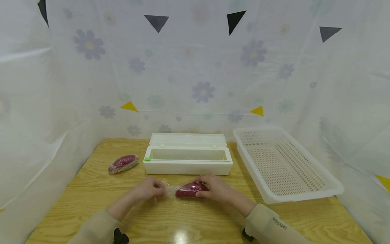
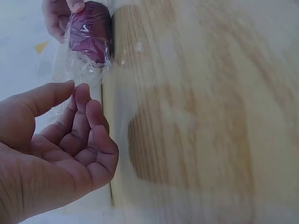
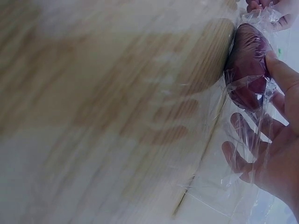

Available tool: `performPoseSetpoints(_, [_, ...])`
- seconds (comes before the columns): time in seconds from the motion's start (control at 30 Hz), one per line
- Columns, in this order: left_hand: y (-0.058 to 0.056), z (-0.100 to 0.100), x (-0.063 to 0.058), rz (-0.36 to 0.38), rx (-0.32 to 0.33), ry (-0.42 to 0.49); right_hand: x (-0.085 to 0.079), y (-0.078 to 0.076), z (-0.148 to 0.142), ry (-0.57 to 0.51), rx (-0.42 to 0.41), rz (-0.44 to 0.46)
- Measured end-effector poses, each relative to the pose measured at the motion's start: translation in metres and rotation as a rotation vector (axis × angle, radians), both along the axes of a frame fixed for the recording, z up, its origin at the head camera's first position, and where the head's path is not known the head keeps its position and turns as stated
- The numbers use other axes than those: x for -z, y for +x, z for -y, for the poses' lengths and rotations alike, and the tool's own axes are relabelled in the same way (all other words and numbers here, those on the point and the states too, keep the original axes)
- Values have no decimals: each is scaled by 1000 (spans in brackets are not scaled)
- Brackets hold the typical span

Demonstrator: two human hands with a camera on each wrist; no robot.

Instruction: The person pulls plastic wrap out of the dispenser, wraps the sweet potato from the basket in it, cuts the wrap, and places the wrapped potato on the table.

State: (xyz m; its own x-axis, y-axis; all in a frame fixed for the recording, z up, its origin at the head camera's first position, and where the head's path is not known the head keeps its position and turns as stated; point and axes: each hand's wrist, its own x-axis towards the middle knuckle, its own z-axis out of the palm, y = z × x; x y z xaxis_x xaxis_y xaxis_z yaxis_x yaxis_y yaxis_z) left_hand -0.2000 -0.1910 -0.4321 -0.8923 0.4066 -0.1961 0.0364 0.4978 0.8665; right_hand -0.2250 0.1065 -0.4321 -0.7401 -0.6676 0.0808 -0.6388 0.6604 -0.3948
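Observation:
A reddish-purple sweet potato (image 1: 188, 190), loosely wrapped in cling film (image 1: 171, 192), lies on the table before the white box. My right hand (image 1: 217, 188) grips its right end, thumb on the near side and fingers over the far side. In the right wrist view the film spreads in creases past the sweet potato (image 3: 247, 67) and across the fingers. My left hand (image 1: 149, 188) pinches the film's gathered left end between thumb and forefinger, apart from the sweet potato. The left wrist view shows this hand's (image 2: 60, 140) other fingers loosely curled.
Behind the hands stands a long white cling film box (image 1: 187, 167), its lid raised, with a green slider (image 1: 147, 159) on its front edge. Another wrapped sweet potato (image 1: 123, 163) lies left of it. A white perforated basket (image 1: 304, 196) occupies the table's (image 1: 170, 223) right side.

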Motion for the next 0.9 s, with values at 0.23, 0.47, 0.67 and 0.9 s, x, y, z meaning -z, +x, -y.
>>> performPoseSetpoints(0.23, [-2,15,4,-22,-1,-21,0,0,0,13,-1,-1])
performPoseSetpoints(0.47, [-1,25,2,41,1,-5,-2,1,-1,14,-10,-16])
performPoseSetpoints(0.67, [0,23,-4,107,28,103,-2,1,-1,21,-7,-32])
performPoseSetpoints(0.9, [4,10,-11,109,59,261,-1,1,1,33,7,-35])
